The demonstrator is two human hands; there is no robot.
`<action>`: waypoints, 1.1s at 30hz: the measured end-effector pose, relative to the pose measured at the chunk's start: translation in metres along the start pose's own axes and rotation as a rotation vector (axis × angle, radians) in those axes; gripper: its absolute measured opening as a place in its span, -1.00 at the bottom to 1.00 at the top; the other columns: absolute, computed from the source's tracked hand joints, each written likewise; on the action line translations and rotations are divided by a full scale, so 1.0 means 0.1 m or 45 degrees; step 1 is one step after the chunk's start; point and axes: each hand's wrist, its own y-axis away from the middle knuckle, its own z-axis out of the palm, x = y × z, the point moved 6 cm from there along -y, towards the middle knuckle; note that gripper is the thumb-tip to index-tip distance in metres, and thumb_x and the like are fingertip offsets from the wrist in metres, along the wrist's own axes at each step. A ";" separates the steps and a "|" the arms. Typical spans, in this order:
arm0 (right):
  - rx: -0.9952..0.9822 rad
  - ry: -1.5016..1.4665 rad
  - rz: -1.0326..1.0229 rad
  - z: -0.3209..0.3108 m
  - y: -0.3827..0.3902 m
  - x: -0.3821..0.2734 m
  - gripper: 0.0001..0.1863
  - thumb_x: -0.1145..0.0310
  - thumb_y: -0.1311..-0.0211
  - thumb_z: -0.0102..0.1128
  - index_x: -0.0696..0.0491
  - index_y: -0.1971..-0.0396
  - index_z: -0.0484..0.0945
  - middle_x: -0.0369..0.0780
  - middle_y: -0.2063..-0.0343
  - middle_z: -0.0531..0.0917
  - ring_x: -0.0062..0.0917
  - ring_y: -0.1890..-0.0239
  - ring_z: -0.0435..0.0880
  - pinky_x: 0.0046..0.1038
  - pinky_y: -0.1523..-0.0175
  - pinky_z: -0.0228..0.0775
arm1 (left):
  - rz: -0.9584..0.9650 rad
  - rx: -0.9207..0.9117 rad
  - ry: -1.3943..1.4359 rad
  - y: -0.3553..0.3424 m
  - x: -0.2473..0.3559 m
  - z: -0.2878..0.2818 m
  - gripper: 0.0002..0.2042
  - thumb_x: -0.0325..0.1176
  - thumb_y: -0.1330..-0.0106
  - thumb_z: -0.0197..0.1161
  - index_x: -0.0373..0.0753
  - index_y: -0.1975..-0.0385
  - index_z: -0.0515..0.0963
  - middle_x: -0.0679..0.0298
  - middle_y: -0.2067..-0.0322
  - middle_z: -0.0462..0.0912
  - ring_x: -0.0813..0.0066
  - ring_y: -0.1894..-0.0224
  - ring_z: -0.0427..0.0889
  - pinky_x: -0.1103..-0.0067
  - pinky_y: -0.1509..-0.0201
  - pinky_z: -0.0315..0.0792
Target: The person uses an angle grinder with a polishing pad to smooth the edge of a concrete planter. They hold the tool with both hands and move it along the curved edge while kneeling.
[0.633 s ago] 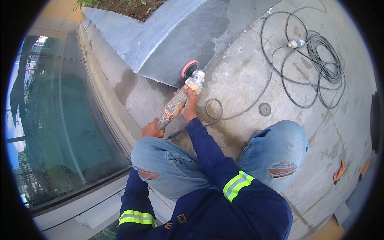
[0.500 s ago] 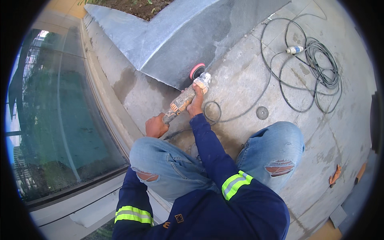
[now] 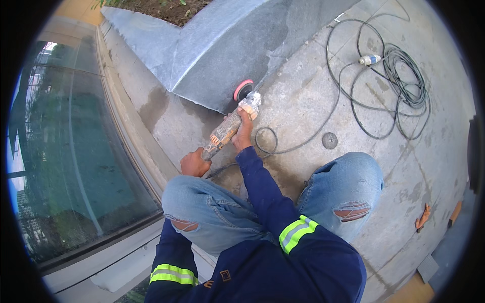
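Note:
Both of my hands grip a dusty, orange-marked angle grinder [image 3: 226, 129]. My left hand [image 3: 195, 163] is closed around its rear end, by my left knee. Farther forward, my right hand [image 3: 243, 132] wraps the body just behind the metal head. A round pad with a red rim [image 3: 243, 90] is fitted to the head and stands on edge against the lower side face of a grey stone planter wall [image 3: 227, 63]. Whether the pad is spinning I cannot tell. The tool's cord runs from its rear end along the ground.
A coiled black cable [image 3: 406, 83] with a white-and-blue connector [image 3: 369, 59] lies on the paving at the right. A round drain cover [image 3: 330, 140] is set in the floor. Glass panes in a frame [image 3: 76, 151] stand close on my left. Soil [image 3: 161, 10] fills the planter.
The grinder and both hands have shifted slightly to the left in the picture, the pad sliding a little left along the wall. The whole view has also moved slightly.

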 end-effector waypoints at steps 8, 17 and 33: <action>0.061 0.067 0.042 -0.27 0.12 0.23 -0.62 0.25 -0.19 0.44 0.11 0.08 0.57 -0.15 0.35 0.63 -0.29 0.35 0.71 -0.16 0.17 0.69 | -0.091 -0.287 -0.010 0.13 -0.14 0.07 -0.50 -0.09 -0.16 0.42 -0.03 -0.12 0.59 -0.05 0.21 0.78 -0.13 0.08 0.76 0.10 -0.02 0.60; -0.024 0.068 0.048 -0.12 0.05 0.10 -0.59 0.22 -0.19 0.44 0.11 0.06 0.55 -0.13 0.32 0.64 -0.27 0.30 0.71 -0.14 0.12 0.68 | -0.089 -0.185 -0.016 0.13 -0.01 -0.03 -0.53 -0.08 -0.16 0.40 -0.04 -0.08 0.58 -0.06 0.21 0.78 -0.14 0.07 0.76 0.07 -0.03 0.60; -0.009 0.062 -0.017 0.07 -0.06 -0.11 -0.59 0.20 -0.20 0.43 0.12 0.09 0.54 -0.11 0.34 0.63 -0.26 0.31 0.72 -0.15 0.14 0.68 | -0.035 -0.009 -0.034 -0.02 0.13 -0.15 -0.56 -0.18 -0.08 0.45 -0.10 0.01 0.61 -0.13 0.26 0.77 -0.18 0.14 0.76 0.07 0.03 0.61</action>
